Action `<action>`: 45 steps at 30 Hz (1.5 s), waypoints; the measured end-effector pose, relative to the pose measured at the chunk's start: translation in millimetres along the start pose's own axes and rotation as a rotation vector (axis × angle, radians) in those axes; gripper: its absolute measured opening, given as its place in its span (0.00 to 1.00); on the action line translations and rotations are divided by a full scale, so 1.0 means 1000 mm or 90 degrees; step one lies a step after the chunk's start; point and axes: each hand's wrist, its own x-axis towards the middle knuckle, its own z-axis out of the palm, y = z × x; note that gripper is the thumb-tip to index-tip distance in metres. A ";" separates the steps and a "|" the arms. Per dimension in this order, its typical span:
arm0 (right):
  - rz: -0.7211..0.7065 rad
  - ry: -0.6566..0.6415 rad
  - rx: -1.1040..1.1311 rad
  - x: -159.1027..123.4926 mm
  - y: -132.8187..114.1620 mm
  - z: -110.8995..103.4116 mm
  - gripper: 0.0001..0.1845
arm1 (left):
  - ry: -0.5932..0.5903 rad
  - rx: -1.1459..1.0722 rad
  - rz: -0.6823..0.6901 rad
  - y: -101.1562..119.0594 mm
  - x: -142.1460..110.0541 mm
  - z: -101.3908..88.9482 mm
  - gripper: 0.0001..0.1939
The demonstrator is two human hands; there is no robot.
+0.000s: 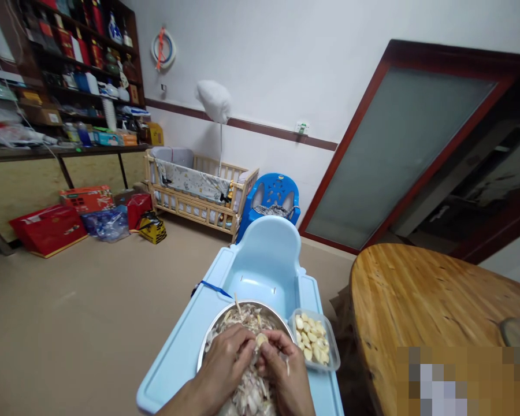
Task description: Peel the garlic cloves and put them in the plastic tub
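Note:
A garlic clove [261, 340] is pinched between the fingertips of my left hand [227, 361] and my right hand [283, 364]. Both hands are closed around it, over a round metal bowl [202, 345]. Papery garlic skins [253, 393] fill the bowl below and behind my hands. Right of the bowl, a clear plastic container [333, 355] holds several peeled garlic cloves [312, 338]. Bowl and container both rest on the tray of a light blue child's chair [169, 367].
A wooden table [416, 289] stands close on the right. Beyond the blue chair are a darker blue child seat [277, 188] and a wooden crib [195, 211]. Red bags [47, 228] lie on the floor at left, below a crowded shelf [82, 81]. A framed glass door [394, 150] is behind.

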 end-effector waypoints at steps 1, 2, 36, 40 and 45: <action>0.000 0.004 -0.010 0.000 -0.001 0.001 0.15 | -0.001 -0.002 0.006 0.000 0.000 0.000 0.10; -0.002 0.008 -0.022 0.001 -0.001 0.001 0.15 | 0.000 -0.003 0.013 0.000 0.000 0.000 0.10; -0.257 -0.012 -0.437 0.006 0.020 -0.012 0.14 | 0.087 0.286 0.238 -0.017 0.003 0.017 0.16; -0.245 -0.014 -0.398 0.005 0.016 -0.010 0.13 | 0.097 0.277 0.222 -0.015 0.005 0.015 0.13; -0.199 -0.010 -0.300 0.003 0.009 -0.006 0.10 | 0.085 0.190 0.157 -0.007 0.007 0.010 0.10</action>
